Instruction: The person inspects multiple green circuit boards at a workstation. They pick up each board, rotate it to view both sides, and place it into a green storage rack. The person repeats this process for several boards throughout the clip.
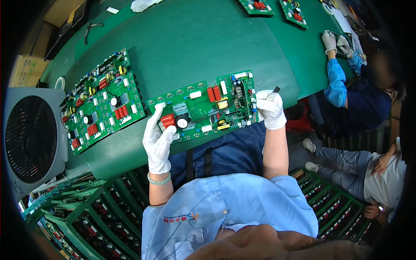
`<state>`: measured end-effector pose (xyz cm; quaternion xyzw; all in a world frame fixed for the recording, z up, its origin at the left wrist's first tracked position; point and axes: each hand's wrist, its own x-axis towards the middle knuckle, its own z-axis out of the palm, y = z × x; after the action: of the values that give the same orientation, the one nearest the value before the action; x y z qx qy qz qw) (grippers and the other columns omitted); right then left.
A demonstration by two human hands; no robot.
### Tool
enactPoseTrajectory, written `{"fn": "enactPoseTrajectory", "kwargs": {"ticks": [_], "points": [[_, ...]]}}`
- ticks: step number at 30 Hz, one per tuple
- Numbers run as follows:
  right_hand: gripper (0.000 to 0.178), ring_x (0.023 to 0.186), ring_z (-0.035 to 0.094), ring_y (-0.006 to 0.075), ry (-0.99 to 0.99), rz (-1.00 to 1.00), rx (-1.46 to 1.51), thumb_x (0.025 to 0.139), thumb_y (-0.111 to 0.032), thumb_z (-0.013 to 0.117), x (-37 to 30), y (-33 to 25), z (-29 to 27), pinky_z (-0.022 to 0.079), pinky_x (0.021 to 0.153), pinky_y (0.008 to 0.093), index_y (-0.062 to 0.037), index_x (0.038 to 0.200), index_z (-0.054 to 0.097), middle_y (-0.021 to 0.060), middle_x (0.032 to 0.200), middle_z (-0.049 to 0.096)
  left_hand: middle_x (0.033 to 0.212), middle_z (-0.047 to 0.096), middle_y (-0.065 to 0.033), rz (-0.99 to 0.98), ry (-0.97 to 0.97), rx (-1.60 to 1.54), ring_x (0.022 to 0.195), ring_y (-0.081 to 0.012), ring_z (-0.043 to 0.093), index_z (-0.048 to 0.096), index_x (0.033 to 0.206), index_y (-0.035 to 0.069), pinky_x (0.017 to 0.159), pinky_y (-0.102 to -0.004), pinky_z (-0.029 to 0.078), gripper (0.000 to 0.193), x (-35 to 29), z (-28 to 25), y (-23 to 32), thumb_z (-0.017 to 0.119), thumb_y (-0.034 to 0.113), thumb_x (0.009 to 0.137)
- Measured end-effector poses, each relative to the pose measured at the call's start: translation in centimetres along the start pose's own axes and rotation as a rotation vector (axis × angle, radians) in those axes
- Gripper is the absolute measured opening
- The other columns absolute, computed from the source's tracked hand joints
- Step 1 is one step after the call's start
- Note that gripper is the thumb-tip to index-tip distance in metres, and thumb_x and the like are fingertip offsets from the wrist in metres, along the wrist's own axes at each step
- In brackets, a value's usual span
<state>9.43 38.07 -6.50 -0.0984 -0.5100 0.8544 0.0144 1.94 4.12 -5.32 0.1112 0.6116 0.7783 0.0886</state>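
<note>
The held circuit board [197, 113], a flat green oblong panel, is raised over the near edge of the smooth green bench top [190, 52], in front of the wearer's torso, its right end tilted slightly toward the far side. Its face carries glossy red blocks [213, 93], a squat round black component [182, 121] with a pale top, and a yellow-wrapped block [222, 103].

The left hand [157, 143], in a white fabric glove, is partly closed on the board's left end, thumb and fingers bent about the red parts there. The right hand [272, 113], similarly gloved, is at the right end, fingers curled and pinching a small dark-tipped strip [275, 90]; whether it also grips the board edge cannot be told.

To the left lie populated boards [97, 106] set close together, beside a grey fan [32, 138] with a round black grille. Slim-handled cutters [90, 31] lie at far left. At far right, a co-worker's white-gloved hands [329, 41] hold another board; the blue sleeve [336, 80] is creased.
</note>
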Motion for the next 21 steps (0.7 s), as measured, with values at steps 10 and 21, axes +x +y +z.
{"fn": "enactPoseTrajectory", "kwargs": {"ticks": [10, 21], "points": [[0.014, 0.039, 0.051, 0.0166, -0.061, -0.049, 0.034, 0.076, -0.007, 0.069, 0.12, 0.19, -0.43, 0.036, 0.034, 0.0279, 0.0063, 0.08, 0.067, 0.0118, 0.065, 0.063, 0.144, 0.045, -0.0183, -0.042, 0.011, 0.023, 0.128, -0.0244, 0.049, 0.039, 0.142, -0.008, 0.109, -0.0388, 0.038, 0.066, 0.19, 0.43, 0.4, 0.07, 0.011, 0.087], [0.011, 0.037, 0.051, 0.018, -0.053, -0.048, 0.019, 0.075, -0.005, 0.068, 0.26, 0.2, -0.26, 0.035, 0.032, 0.0287, 0.0056, 0.073, 0.066, 0.0143, 0.061, 0.062, 0.138, 0.051, -0.0148, -0.069, 0.028, 0.093, 0.117, -0.0194, 0.056, 0.037, 0.143, -0.007, 0.104, -0.0354, 0.041, 0.069, 0.71, 0.81, 0.43, 0.069, 0.023, 0.091]]}}
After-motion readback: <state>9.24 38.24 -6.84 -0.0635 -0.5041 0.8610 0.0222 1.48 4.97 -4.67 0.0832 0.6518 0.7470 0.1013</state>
